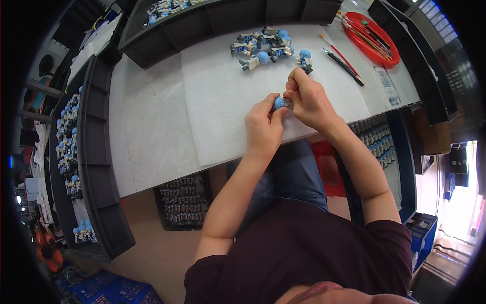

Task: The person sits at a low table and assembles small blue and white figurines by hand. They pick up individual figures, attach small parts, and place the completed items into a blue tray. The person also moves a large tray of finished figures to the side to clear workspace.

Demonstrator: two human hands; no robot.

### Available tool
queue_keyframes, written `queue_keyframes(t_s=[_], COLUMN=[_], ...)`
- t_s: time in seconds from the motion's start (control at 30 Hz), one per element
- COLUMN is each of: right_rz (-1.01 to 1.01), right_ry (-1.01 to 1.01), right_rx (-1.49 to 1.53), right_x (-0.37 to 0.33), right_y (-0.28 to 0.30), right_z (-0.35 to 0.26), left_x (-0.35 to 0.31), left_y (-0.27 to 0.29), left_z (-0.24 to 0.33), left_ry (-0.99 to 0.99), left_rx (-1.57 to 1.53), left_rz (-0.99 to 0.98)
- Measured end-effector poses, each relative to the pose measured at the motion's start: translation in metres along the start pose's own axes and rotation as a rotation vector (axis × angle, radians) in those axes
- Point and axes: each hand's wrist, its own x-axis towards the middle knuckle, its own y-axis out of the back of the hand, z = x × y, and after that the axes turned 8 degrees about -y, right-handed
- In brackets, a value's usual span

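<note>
Between my two hands, just above the white paper [217, 116], is a small figurine with a blue head [279, 103]. My left hand [264, 120] is closed round it, thumb and fingers on the head. Close against it, my right hand [311, 100] is closed too, its fingertips pinched together at the figurine's side; whatever the pinch holds is too small to make out. Beyond my hands lies a pile of blue-haired figurines [263, 46]. One single figurine [304, 60] lies right of the pile, just past my right knuckles.
A red-handled brush [340, 54] and a black pen-like tool [344, 67] lie at the right. Behind them is a red tray [377, 53] of brushes. Dark bins of figurines stand at the left [96, 152] and the back [202, 30]. More figurine trays [207, 197] sit below the table edge.
</note>
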Motion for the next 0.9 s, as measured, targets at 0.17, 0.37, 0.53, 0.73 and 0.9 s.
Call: queue_keyframes(t_s=[0.17,0.37,0.53,0.73,0.9], right_rz=[0.004,0.071,0.060,0.008,0.040], right_ry=[0.015,0.005,-0.071,-0.077,-0.109], right_rx=[0.007,0.014,0.071,0.035,0.194], right_x=[-0.008,-0.003,0.003,-0.003,-0.007], right_y=[0.002,0.000,0.002,-0.003,0.003], right_z=[-0.007,-0.001,0.005,0.002,-0.011], left_x=[0.004,0.003,0.002,0.001,-0.001], left_y=[0.000,0.000,0.000,-0.002,-0.005], left_z=[0.004,-0.001,0.002,0.001,-0.002], left_ry=[0.019,0.000,0.003,0.008,-0.082], left_rx=[0.034,-0.029,0.019,-0.022,-0.086], left_rz=[-0.015,-0.001,-0.009,0.001,0.073])
